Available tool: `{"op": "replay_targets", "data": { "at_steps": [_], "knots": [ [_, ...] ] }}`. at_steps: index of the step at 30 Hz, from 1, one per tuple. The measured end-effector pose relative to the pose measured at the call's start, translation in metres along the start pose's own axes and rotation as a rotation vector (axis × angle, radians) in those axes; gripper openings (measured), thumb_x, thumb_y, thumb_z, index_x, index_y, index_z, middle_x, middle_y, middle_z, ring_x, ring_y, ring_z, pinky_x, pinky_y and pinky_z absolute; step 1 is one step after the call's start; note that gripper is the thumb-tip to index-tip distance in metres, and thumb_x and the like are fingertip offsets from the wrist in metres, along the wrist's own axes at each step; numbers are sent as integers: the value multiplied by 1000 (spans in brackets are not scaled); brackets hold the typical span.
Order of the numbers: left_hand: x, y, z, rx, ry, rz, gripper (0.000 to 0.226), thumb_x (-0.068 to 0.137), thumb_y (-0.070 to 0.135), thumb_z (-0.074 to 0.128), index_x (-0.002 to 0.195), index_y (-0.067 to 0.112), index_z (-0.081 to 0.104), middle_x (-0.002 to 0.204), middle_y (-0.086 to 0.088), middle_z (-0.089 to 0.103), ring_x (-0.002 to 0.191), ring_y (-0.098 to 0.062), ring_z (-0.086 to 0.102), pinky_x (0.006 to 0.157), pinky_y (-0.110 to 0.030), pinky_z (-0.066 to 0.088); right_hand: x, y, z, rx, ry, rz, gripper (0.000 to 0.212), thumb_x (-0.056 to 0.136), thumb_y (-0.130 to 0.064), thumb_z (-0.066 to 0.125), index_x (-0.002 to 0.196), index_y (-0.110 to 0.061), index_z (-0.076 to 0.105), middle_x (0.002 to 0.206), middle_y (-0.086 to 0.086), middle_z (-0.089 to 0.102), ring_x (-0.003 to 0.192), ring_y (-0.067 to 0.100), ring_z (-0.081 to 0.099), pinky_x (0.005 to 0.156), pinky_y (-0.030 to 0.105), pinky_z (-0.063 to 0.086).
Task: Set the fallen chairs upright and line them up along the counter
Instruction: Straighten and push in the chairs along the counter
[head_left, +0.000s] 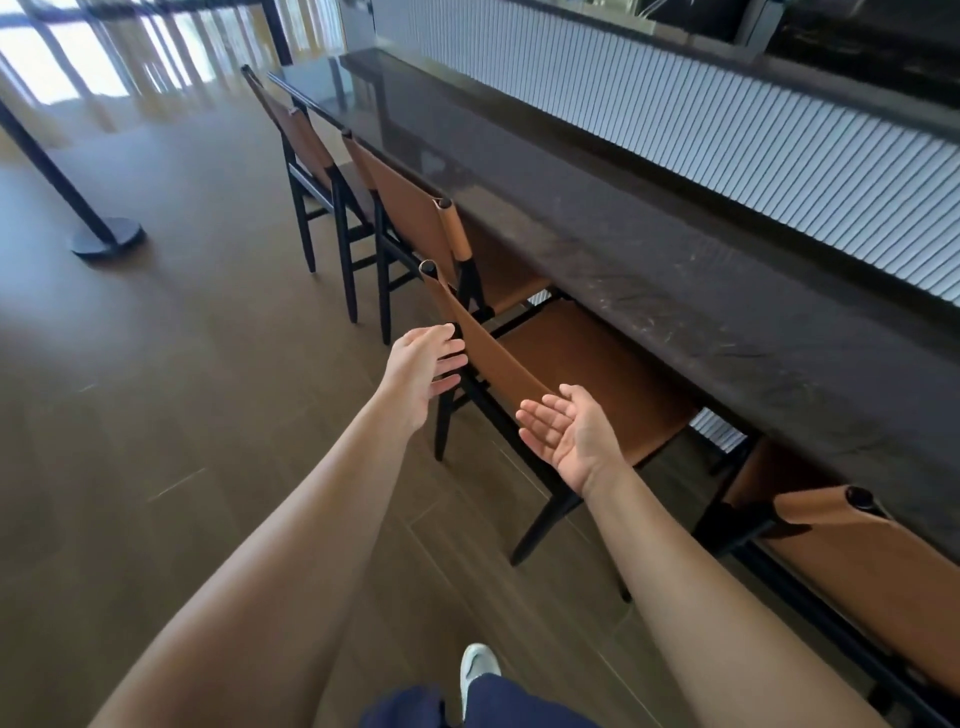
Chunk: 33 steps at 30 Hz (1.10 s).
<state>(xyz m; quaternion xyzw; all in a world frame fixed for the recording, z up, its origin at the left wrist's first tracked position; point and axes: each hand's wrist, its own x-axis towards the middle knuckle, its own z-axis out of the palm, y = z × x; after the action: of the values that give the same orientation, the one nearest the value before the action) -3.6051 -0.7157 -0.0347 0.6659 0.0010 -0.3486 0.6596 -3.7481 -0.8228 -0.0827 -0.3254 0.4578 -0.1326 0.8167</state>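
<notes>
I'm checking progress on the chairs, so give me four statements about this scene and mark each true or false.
1. Both hands are empty and open. True: the left hand and right hand grip nothing.
2. A chair lies fallen on the floor. False: every chair in view stands upright, including the nearest chair.
3. The chairs stand along the dark counter. True.
4. The stanchion base sits on the counter. False: it rests on the floor.

Tan leather chair backs (498, 358) on matt black wooden frames are facing me; the dark stone counter (675, 291) is gleaming above wood-look flooring (156, 389).
</notes>
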Motion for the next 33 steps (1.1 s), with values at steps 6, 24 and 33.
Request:
{"op": "replay_targets", "data": {
  "at_steps": [6,24,33],
  "knots": [
    [41,6,10,30,-13,-49,28,100,22,53,125,12,54,122,-8,65,110,-21,64,96,-40,53,31,-4,12,66,21,92,56,100,-35,43,145,-2,38,125,17,63,104,27,67,80,36,56],
    [206,15,41,358,-222,-292,30,98,21,54,125,8,54,111,-10,66,96,-22,68,87,-36,57,136,-6,74,629,557,60,32,99,-17,45,129,-4,43,125,22,55,106,33,60,88,45,52],
    [258,5,42,340,-34,-308,39,94,12,57,131,5,50,116,-11,59,92,-23,62,89,-37,55,152,3,53,878,718,-74,38,98,-4,43,135,0,44,123,26,54,102,41,59,70,54,57]
  ]
}}
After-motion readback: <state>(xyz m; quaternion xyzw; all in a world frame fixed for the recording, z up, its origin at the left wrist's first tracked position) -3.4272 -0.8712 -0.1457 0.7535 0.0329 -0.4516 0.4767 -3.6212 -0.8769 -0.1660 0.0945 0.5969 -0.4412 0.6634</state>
